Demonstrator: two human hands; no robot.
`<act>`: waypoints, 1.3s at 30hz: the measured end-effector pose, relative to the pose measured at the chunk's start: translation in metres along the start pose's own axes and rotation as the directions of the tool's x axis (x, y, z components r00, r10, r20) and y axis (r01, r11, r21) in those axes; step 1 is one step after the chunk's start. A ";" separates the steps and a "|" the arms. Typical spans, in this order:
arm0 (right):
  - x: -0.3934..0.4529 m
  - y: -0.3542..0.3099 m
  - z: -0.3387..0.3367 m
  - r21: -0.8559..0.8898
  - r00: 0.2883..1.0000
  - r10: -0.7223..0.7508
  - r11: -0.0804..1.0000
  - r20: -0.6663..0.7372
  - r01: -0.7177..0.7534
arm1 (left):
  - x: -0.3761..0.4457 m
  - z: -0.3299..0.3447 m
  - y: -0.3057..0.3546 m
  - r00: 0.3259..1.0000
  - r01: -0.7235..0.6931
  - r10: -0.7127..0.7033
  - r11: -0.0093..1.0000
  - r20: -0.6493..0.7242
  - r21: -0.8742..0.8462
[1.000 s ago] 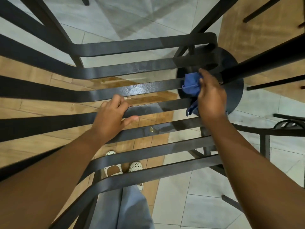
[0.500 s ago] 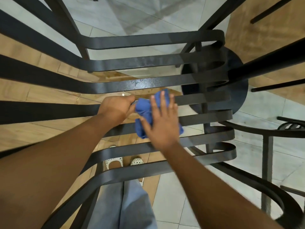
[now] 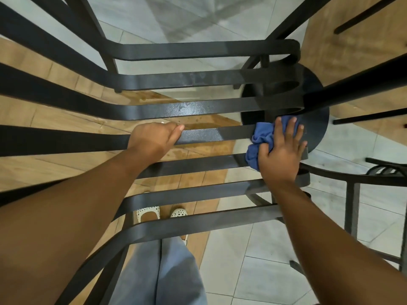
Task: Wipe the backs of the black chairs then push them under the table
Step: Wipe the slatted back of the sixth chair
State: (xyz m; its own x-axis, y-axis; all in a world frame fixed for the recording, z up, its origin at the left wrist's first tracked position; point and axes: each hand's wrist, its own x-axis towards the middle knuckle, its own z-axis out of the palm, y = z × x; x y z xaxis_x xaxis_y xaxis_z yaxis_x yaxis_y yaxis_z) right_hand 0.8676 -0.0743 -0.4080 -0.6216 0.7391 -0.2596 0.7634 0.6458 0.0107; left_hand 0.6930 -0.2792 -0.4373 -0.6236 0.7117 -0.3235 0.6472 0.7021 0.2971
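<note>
Here the black chair fills nearly the whole view, its flat metal slats running across from left to right, seen from above by a person standing behind it. A round black base shows under the slats on the right, probably the bench's foot, with the edge of a second chair to the right.

The risks, as I judge them: the cloth sits near the right end of a slat, where the bars curl over, so a stroke carried further could slip off the end and leave the curl unwiped. The narrow gaps between slats could also catch fingers or snag the bunched cloth. The floor under the chair looks wet in patches, so feet or chair legs might slide when pushing it in.

The left hand reaches forward with its grip closed round a middle slat, fingers curled over the top edge, steadying the chair. The right hand lies with fingers spread and straight, pressing the blue cloth against the slats.
</note>
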 end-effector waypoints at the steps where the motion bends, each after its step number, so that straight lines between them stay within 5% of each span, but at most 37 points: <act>1: 0.001 -0.005 0.001 0.023 0.997 0.082 0.996 -0.012 -0.081 | 0.000 -0.002 0.003 0.998 0.058 -0.058 0.998 0.004 -0.017; 4: -0.006 -0.036 0.007 0.090 0.973 0.230 0.969 0.004 -0.230 | 0.006 0.005 0.020 0.992 0.115 -0.118 0.991 -0.048 -0.068; 7: -0.028 -0.063 0.017 0.108 1.000 0.029 0.994 -0.009 -0.028 | 0.013 0.021 0.057 0.977 -0.047 0.032 0.997 -0.211 -0.065; 11: -0.021 -0.043 0.016 0.112 0.988 -0.155 0.981 -0.019 0.156 | 0.019 0.028 0.074 0.960 0.009 -0.011 1.000 -0.280 -0.010; 16: 0.015 0.028 -0.002 0.059 0.999 0.013 0.998 -0.043 -0.011 | 0.023 0.030 0.065 0.934 -0.126 0.122 0.992 -0.336 0.011; 20: -0.002 -0.011 -0.004 0.040 0.993 0.111 0.993 0.048 -0.113 | 0.019 0.021 0.059 0.941 -0.221 0.204 0.975 -0.271 -0.032; 25: -0.073 -0.109 0.011 -0.065 0.948 -0.193 0.974 0.253 0.216 | 0.016 0.009 0.046 0.992 -0.031 0.024 0.998 -0.127 -0.051; 28: -0.132 -0.158 0.039 0.005 0.920 -0.298 0.952 0.256 0.307 | 0.012 0.009 0.022 0.996 -0.009 0.001 0.996 -0.090 -0.094; 33: -0.132 -0.168 0.055 -0.013 0.664 -0.658 0.707 0.354 0.707 | 0.015 0.011 0.015 0.997 -0.072 0.069 0.994 -0.047 -0.082; 39: -0.091 -0.064 0.033 -0.095 0.911 -0.368 0.916 0.184 0.389 | 0.003 0.006 0.008 0.988 -0.064 0.060 0.998 -0.140 -0.022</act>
State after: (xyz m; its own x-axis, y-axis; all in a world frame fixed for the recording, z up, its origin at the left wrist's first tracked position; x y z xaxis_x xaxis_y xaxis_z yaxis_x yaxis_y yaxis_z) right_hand 0.8808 -0.1894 -0.4166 -0.8151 0.4009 -0.4182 0.4409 0.8976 0.0010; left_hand 0.6988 -0.2714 -0.4417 -0.6388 0.7490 -0.1758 0.6760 0.6556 0.3364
